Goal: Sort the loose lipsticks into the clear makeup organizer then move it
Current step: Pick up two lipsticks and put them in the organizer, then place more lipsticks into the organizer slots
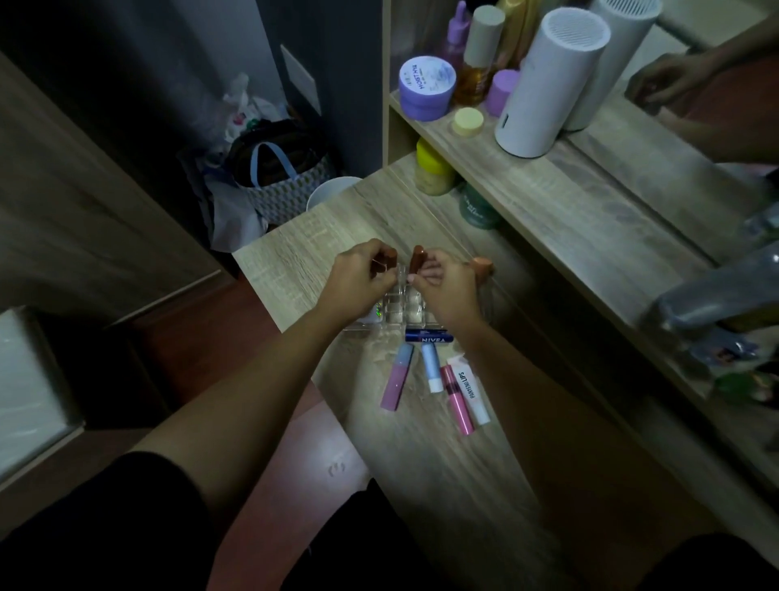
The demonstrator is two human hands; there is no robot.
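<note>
The clear makeup organizer (394,314) stands on the wooden table (442,464), partly hidden under both hands. My left hand (356,278) pinches a brown lipstick (90,0) (93,265) over the organizer's far left cells. My right hand (447,287) holds a reddish-brown lipstick (417,261) upright above the far middle cells. A peach-capped lipstick (482,265) shows just past my right hand. Nearer to me lie loose tubes: a dark blue Nivea stick (428,337), a pink tube (396,377), a light blue stick (431,367), a pink lip gloss (457,398) and a white tube (472,394).
A shelf (548,190) to the right carries a purple jar (426,88), bottles and a white cylinder (548,80). Yellow-lidded jar (434,173) and green jar (478,209) stand beneath it. A mirror sits at far right. Bags (278,177) and a white bin (333,192) are on the floor left.
</note>
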